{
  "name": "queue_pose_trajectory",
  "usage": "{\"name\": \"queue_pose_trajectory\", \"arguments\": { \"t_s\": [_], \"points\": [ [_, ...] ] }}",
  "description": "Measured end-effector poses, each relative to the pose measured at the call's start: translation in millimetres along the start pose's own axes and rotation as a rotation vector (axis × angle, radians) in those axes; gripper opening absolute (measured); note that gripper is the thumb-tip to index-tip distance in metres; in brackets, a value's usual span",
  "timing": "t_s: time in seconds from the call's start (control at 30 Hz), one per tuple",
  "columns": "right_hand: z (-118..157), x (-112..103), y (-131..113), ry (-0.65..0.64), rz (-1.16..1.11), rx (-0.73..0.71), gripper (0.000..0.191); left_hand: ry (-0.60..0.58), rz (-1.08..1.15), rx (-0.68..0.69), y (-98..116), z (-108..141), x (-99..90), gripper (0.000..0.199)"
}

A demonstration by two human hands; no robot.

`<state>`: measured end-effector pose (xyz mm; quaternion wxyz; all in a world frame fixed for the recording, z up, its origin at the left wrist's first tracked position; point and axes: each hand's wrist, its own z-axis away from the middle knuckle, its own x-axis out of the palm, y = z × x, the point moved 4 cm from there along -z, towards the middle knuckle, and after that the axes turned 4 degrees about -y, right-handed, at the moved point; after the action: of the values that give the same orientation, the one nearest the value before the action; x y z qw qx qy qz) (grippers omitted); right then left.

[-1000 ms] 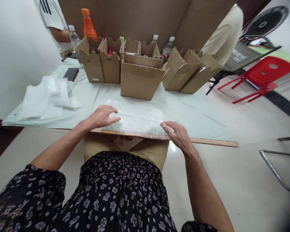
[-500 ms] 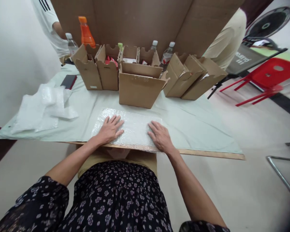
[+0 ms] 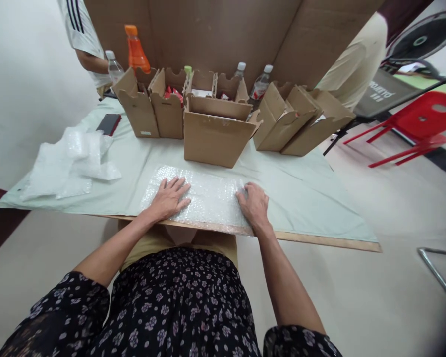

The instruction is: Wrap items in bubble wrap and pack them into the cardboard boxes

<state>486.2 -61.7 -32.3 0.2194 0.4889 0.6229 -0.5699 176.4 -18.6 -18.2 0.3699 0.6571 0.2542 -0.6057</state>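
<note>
Bubble-wrap sheet (image 3: pixel 211 198): in front of me on the green cloth (image 3: pixel 305 203), along the table's near edge.
My left hand (image 3: pixel 170 198): palm down on the sheet's left part, fingers spread.
My right hand (image 3: pixel 254 204): at the sheet's right end, fingers bent; whether they pinch it, I cannot tell.
Cardboard box (image 3: pixel 215 139): just beyond the sheet, on its far side.
Loose bubble wrap (image 3: pixel 57 166): heaped to my left.

CENTRE: open cardboard boxes (image 3: pixel 215 140) in a row before a tall brown panel (image 3: pixel 223 34); BEHIND BOXES: orange bottle (image 3: pixel 137 55), white-capped clear bottle (image 3: pixel 261 85); LEFT: dark flat object (image 3: pixel 109 124) with red edge; person's striped white sleeve (image 3: pixel 82 37); RIGHT: red chair (image 3: pixel 418 119), black fan (image 3: pixel 427 37)
</note>
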Motion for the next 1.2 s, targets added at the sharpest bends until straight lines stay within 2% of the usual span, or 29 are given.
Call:
{"name": "queue_pose_trajectory", "arguments": {
  "t_s": [0.13, 0.4, 0.7, 0.77, 0.83, 0.97, 1.07, 1.2],
  "points": [
    [-6, 2, 0, 0.018, -0.131, 0.011, 0.018, 0.01, -0.006, -0.003, 0, 1, -1.6, 0.055],
    [0, -6, 2, 0.054, -0.378, 0.05, 0.043, -0.052, -0.022, -0.032, 3, 1, -6.8, 0.057],
    [5, -8, 0, 0.072, -0.477, 0.068, 0.049, -0.058, 0.027, -0.047, 2, 1, -4.9, 0.058],
    [6, -9, -1, 0.053, -0.494, 0.064, 0.05, -0.01, 0.097, -0.049, -6, -2, -6.4, 0.054],
    [7, -11, -2, 0.027, -0.507, 0.058, 0.052, 0.088, 0.163, -0.11, -22, -4, -14.3, 0.049],
    [13, -15, -2, -0.028, -0.523, 0.049, 0.058, 0.269, 0.156, -0.358, -63, -2, -40.2, 0.045],
    [17, -17, 0, -0.054, -0.526, 0.052, 0.06, 0.239, 0.065, -0.545, -83, -1, -49.6, 0.043],
    [20, -24, -1, -0.054, -0.498, 0.073, 0.055, 0.118, 0.094, -0.545, -81, -9, -45.7, 0.024]
  ]
}}
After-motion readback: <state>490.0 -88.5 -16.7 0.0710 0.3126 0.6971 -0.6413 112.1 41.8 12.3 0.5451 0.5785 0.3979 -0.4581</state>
